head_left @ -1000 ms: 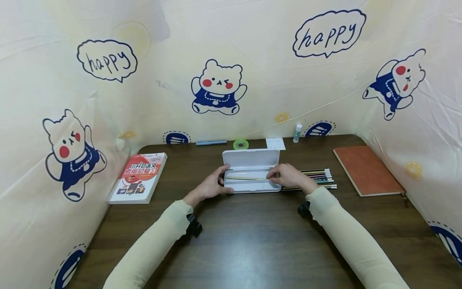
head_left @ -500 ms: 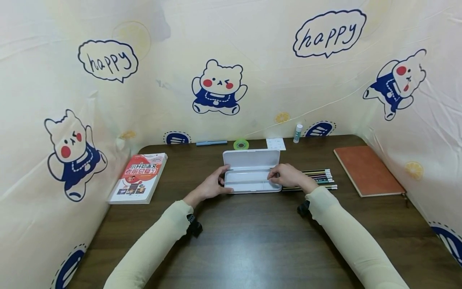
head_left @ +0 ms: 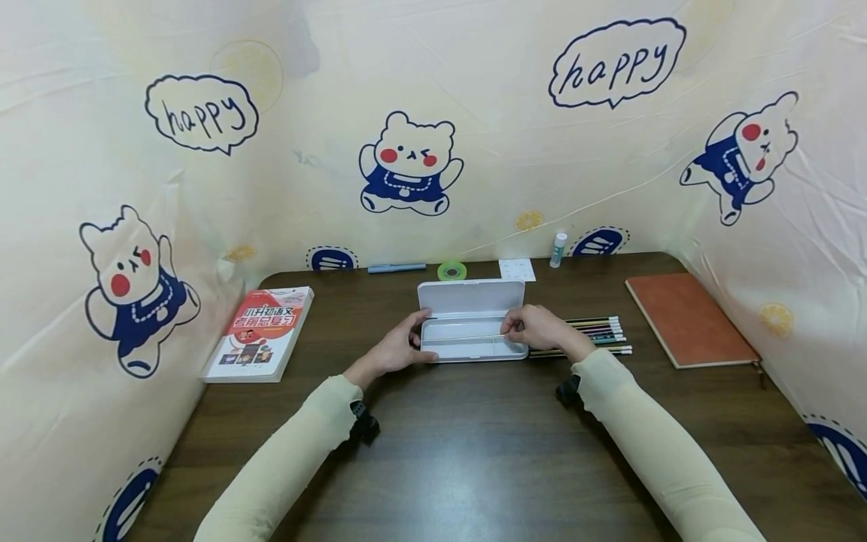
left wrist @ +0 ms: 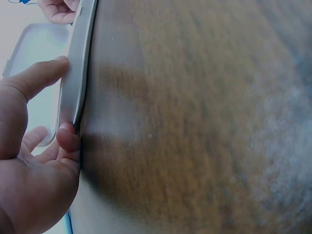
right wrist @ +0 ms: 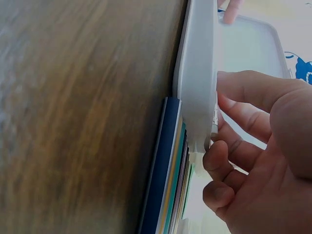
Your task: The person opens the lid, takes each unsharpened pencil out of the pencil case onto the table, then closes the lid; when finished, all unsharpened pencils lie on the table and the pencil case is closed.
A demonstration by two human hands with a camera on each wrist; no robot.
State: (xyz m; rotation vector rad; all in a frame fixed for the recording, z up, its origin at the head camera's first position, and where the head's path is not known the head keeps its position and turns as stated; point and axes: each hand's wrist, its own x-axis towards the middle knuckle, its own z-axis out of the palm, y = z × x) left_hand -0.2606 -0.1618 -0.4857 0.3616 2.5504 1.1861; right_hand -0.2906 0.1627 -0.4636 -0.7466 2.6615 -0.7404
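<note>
At desk centre: both hands on the open white case (head_left: 472, 331).

Left hand (head_left: 396, 348) grips the case's left end, thumb and fingers curled on its rim. Right hand (head_left: 538, 328) pinches a pale pencil (head_left: 463, 338), now lying along the tray; half a second ago the tray looked bare, a second ago a yellow pencil lay slanted there. Reads as pencils going in singly. More pencils (head_left: 599, 331) wait just right of the case.

The open pencil case (head_left: 472, 324) is sitting mid-table (head_left: 474, 452), pencils (head_left: 596, 335) lying just right, book (head_left: 260, 331) lying far left, notebook (head_left: 687, 320) far right.
</note>
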